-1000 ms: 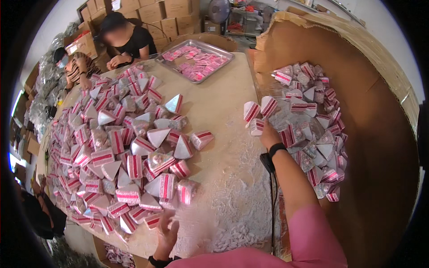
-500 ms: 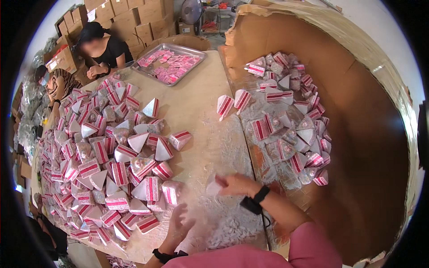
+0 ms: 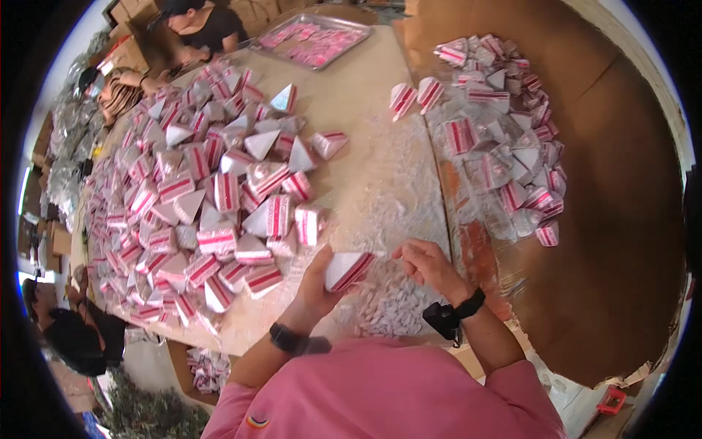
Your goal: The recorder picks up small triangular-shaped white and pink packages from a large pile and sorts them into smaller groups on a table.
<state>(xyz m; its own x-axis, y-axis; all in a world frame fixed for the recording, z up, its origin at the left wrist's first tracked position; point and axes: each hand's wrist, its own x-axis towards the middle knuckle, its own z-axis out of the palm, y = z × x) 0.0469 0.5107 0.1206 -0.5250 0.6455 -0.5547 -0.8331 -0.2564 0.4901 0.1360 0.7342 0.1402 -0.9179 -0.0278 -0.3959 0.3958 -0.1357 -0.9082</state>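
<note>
My left hand (image 3: 316,287) grips a wedge-shaped toy cake slice (image 3: 348,271), its pale triangular face up and its pink-and-red striped side toward my right hand. To the right of it, apart from the slice, my right hand (image 3: 431,269) is held with fingers curled in. Whether something small sits between those fingertips I cannot make out. Below both hands lies a heap of small whitish pieces (image 3: 391,301) on the table. A big pile of similar cake slices (image 3: 219,194) spreads to the left, the closest ones near my left hand.
More slices (image 3: 523,157) lie at the right beside a tall cardboard wall (image 3: 607,183). Two slices (image 3: 429,94) stand apart toward the back. A metal tray (image 3: 318,64) of flat pink pieces sits at the far edge. Several people (image 3: 208,33) work along the left side.
My left hand, open before, now holds a cake slice. My right hand has drawn back from the pale thing it held. The whole view has shifted, showing more of my shirt.
</note>
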